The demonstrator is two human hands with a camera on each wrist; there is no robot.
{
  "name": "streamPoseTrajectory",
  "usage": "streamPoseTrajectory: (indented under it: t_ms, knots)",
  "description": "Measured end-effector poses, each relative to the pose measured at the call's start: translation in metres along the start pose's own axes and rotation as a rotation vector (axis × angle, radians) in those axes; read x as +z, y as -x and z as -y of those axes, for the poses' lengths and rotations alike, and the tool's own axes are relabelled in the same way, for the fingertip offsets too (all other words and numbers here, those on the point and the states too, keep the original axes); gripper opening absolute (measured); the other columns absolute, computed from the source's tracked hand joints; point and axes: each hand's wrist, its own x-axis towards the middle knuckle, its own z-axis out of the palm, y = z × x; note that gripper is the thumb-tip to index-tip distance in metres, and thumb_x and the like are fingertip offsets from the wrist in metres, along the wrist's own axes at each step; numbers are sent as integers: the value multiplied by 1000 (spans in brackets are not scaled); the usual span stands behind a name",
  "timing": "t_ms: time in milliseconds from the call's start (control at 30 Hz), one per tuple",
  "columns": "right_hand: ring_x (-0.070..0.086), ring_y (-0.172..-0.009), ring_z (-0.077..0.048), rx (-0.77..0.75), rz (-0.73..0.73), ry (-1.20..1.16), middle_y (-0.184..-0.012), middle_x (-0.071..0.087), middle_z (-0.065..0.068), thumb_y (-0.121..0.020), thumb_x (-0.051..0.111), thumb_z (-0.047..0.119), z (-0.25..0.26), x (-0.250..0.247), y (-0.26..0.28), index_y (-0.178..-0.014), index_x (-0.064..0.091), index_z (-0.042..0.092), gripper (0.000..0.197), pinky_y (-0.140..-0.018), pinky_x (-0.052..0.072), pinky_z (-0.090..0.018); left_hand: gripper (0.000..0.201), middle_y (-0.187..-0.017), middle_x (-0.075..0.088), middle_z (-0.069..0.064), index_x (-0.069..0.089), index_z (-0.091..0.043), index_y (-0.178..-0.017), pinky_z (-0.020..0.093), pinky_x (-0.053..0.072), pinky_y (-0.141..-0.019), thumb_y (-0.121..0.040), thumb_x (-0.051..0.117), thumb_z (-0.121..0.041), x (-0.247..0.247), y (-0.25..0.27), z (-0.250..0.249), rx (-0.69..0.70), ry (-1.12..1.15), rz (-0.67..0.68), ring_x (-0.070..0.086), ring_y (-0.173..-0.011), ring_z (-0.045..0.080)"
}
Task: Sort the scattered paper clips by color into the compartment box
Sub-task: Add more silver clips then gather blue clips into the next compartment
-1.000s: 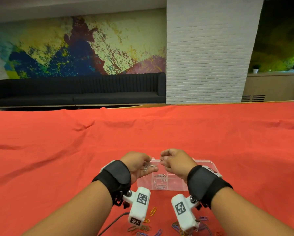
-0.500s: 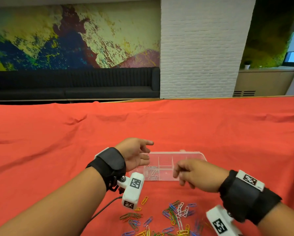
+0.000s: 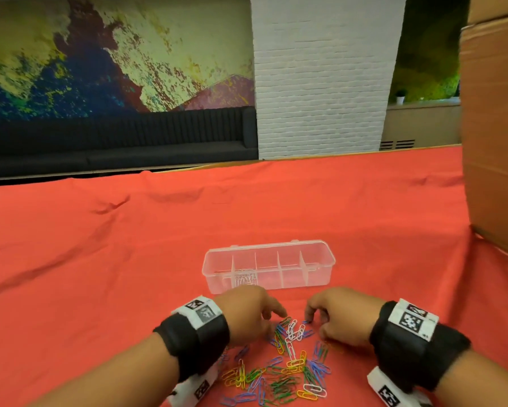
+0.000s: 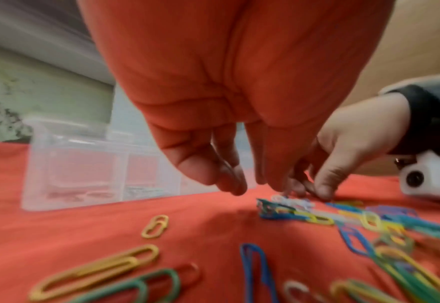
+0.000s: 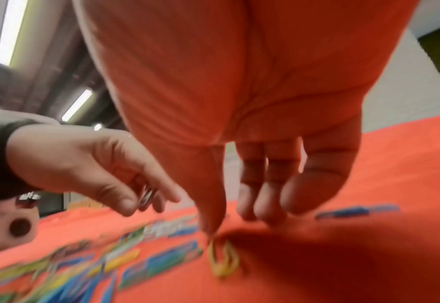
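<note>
Both hands hovered low over the heap of paper clips [image 3: 288,365] scattered on the red cloth [image 3: 100,259] covering the desk, just in front of the compartment box [image 3: 269,267]. Left hand [image 3: 247,315] appeared to pinch a pale clip between thumb and forefinger, seen as a thin glint in the wrist views, though blur left this uncertain. Right hand [image 3: 338,317] had fingers curved downward, forefinger tip touching a yellow clip [image 5: 222,260] on the cloth; nothing gripped yet, as far as could be judged. Box was clear thin plastic, long, with rounded corners and four dividers; white clips [image 3: 245,279] lay in its second compartment from the left, and the left wrist view hinted at a few in the end cell too. Box probably placed near to keep reaches short. Clips were coated wire loops in blue, green, yellow, orange and white, tangled, likely to snag. Cardboard box [image 3: 493,127] stood at the right.
</note>
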Motion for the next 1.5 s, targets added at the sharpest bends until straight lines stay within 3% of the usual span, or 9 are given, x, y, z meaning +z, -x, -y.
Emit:
streamPoseTrajectory:
  t_ms: [167,333,467,600,767,933,1067,1333,1500]
  knots:
    - [56,-75,-12,-28,-26,-11,-77,59,10,-80,66,22,2,7,-7,-85,61,29,11,-55,36,-19,25,-98,70,-3,71,-26,-103,26,47,-74,-81,67,-36,8,-5,-8,43,-127,6,64,-92,20]
    - [58,-80,-19,-57,-174,-10,-80,59,10,-82,51,18,-3,9,-6,-76,49,27,10,-71,49,-33,17,-77,69,-9,69,-21,-83,22,49,-67,-76,74,-36,3,2,12,-86,46,-54,64,-75,10]
    - [57,-77,-19,-93,-283,-40,-80,61,8,-78,46,20,-3,7,-3,-73,43,28,10,-68,49,-36,11,-69,68,-1,66,-17,-76,26,51,-61,-80,75,-16,-4,12,31,-236,584,-45,60,-59,10]
    - [56,-72,-17,-114,-287,-55,-74,60,9,-80,47,19,-1,7,0,-86,48,29,11,-66,50,-36,7,-100,74,20,55,-13,-90,28,57,-59,-94,57,-8,-8,25,40,-438,1264,8,72,-76,22]
    - [55,-83,-18,-139,-176,16,-88,54,10,-77,46,7,4,9,-3,-87,57,26,24,-73,48,-34,4,-115,68,27,48,-12,-95,35,60,-69,-98,50,-12,-6,30,49,-501,1581,-11,73,-87,31]
    - [57,-92,-19,-145,-155,75,-93,45,11,-85,48,13,9,14,-4,-99,66,28,27,-76,47,-31,15,-113,72,18,54,-12,-83,31,57,-79,-89,61,-1,-6,34,52,-446,1502,-41,72,-82,17]
    - [59,-92,-15,-156,-119,90,-91,53,12,-83,55,24,12,13,-1,-95,69,27,19,-79,50,-33,19,-116,71,19,57,-14,-75,33,54,-84,-84,66,0,-10,36,54,-494,1465,-44,65,-99,27]
    - [58,-85,-15,-200,-153,139,-94,60,9,-83,50,31,15,15,0,-88,62,25,14,-75,50,-34,17,-118,70,13,60,-15,-68,22,48,-76,-60,75,-9,-17,41,58,-446,1239,-111,64,-104,11]
    - [57,-92,-13,-181,-146,102,-100,59,11,-83,53,25,16,15,1,-95,64,29,16,-80,48,-30,21,-103,66,24,57,-9,-71,25,55,-72,-79,71,5,-10,42,63,-405,1157,-121,66,-107,15]
